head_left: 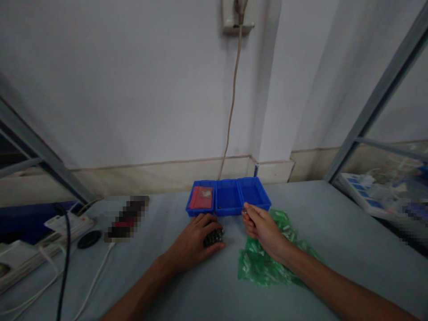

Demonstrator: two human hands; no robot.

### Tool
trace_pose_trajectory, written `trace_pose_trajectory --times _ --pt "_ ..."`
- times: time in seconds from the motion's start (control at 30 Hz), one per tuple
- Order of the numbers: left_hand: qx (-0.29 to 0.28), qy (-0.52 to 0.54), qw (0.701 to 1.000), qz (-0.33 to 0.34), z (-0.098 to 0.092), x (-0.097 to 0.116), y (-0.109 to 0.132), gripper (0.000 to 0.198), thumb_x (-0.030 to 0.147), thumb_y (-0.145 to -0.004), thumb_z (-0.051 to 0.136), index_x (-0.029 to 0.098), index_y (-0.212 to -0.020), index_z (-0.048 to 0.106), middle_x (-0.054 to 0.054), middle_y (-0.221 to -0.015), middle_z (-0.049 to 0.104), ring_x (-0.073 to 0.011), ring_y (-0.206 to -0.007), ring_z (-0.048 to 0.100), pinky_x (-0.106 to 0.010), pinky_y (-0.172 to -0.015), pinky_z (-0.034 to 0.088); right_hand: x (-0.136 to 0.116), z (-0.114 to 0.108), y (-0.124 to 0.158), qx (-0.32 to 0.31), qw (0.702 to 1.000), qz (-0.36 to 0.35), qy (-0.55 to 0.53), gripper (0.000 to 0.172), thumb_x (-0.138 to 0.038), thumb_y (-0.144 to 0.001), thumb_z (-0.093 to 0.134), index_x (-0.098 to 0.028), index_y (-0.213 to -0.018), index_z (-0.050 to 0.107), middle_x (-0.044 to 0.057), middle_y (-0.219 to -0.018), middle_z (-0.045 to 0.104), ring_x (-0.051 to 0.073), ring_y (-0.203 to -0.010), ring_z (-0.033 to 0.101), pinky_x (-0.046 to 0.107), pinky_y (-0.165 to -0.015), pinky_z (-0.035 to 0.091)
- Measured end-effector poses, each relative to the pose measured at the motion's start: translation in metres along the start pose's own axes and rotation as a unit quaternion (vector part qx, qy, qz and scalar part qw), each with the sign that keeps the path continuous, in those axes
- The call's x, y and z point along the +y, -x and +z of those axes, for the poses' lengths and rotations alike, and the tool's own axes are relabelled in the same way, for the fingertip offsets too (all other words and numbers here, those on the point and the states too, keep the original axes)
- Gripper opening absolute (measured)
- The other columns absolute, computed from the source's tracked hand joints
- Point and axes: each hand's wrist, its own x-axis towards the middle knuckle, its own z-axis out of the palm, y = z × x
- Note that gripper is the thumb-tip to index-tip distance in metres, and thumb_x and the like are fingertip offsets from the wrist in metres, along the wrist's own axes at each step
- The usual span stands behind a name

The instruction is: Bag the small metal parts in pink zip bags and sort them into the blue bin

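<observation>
My left hand [197,238] curls its fingers and thumb around a dark piece with shiny, silvery bits [213,237], low over the table. Its exact kind cannot be made out. My right hand [262,227] is closed in a pinch, with a tiny metallic-looking thing [245,211] at the fingertips, too small to name. That hand is by the front edge of the right-hand blue bin [253,192], above a crumpled green plastic bag [264,267]. In the left-hand blue bin lies a red packet [200,197]. The middle blue bin [228,196] has a small dark speck near its front.
A blurred-out device [129,218] with a white cable [96,272] lies at the left, beside a black round disc [89,239]. A power strip [30,263] runs along the left edge. A white-and-blue box [363,194] stands at the right, beyond a metal frame post [351,138].
</observation>
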Motion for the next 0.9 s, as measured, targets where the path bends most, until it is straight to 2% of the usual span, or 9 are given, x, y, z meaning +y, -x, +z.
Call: trace_pose_trajectory --times 0.1,0.23,0.43,0.53,0.67,0.8,0.9 --pt "-0.001 0.000 1.000 0.001 0.0000 0.0000 -0.0002 0.038 0.051 -0.101 0.071 0.024 -0.127 0.068 -0.010 -0.131 0.066 -0.0297 -0.117 0.062 -0.048 -0.104 0.052 0.0008 -0.0003 0.0014 0.003 1.000 -0.009 0.013 0.065 -0.077 -0.074 0.082 -0.020 -0.074 0.053 -0.010 -0.059 0.042 0.003 -0.042 0.025 0.019 -0.039 0.015" --pt "0.000 -0.003 1.000 0.000 -0.0001 0.0004 0.0000 0.037 0.050 -0.101 0.071 0.024 -0.126 0.069 -0.009 -0.130 0.066 -0.0295 -0.116 0.062 -0.048 -0.103 0.052 0.0016 -0.0004 0.0047 -0.012 0.998 -0.035 0.048 0.054 -0.070 -0.083 0.079 -0.020 -0.085 0.059 -0.005 -0.071 0.056 0.004 -0.045 0.032 0.017 -0.039 0.020" --pt "0.000 0.001 1.000 0.000 0.0002 0.0014 -0.0002 0.037 0.050 -0.100 0.072 0.024 -0.126 0.069 -0.009 -0.129 0.066 -0.0297 -0.116 0.062 -0.048 -0.103 0.052 0.0031 -0.0020 0.0060 -0.019 0.995 -0.058 0.073 0.039 -0.053 -0.084 0.084 -0.025 -0.100 0.062 -0.005 -0.074 0.058 0.009 -0.051 0.046 0.015 -0.034 0.030" --pt "0.003 0.001 1.000 0.001 0.0012 0.0004 -0.0003 0.038 0.050 -0.100 0.072 0.024 -0.127 0.069 -0.010 -0.129 0.066 -0.0299 -0.116 0.062 -0.048 -0.103 0.052 0.0042 -0.0028 0.0059 -0.015 0.994 -0.062 0.091 0.037 -0.050 -0.083 0.085 -0.025 -0.100 0.064 -0.006 -0.073 0.059 0.009 -0.049 0.047 0.016 -0.033 0.034" --pt "0.006 0.001 1.000 0.006 0.0017 -0.0005 -0.0001 0.039 0.051 -0.100 0.072 0.024 -0.128 0.069 -0.010 -0.129 0.066 -0.0297 -0.115 0.062 -0.047 -0.102 0.053 0.0056 -0.0032 0.0054 -0.012 0.995 -0.057 0.083 0.038 -0.053 -0.085 0.083 -0.023 -0.102 0.065 -0.008 -0.065 0.054 0.008 -0.044 0.040 0.016 -0.033 0.035" --pt "0.005 -0.002 1.000 0.006 0.0016 -0.0003 0.0001 0.036 0.049 -0.100 0.072 0.024 -0.125 0.069 -0.010 -0.130 0.066 -0.0298 -0.116 0.062 -0.048 -0.103 0.053 0.0064 -0.0031 0.0046 -0.010 0.997 -0.048 0.064 0.044 -0.063 -0.087 0.079 -0.021 -0.094 0.065 -0.003 -0.076 0.061 0.007 -0.049 0.043 0.016 -0.033 0.034" --pt "0.009 0.003 1.000 0.009 0.0019 -0.0012 0.0002 0.036 0.049 -0.100 0.071 0.024 -0.126 0.070 -0.010 -0.131 0.065 -0.0301 -0.118 0.062 -0.048 -0.104 0.053 0.0065 -0.0028 0.0037 -0.005 0.999 -0.022 0.045 0.053 -0.070 -0.083 0.079 -0.020 -0.088 0.063 -0.004 -0.073 0.059 0.006 -0.046 0.040 0.016 -0.032 0.031"
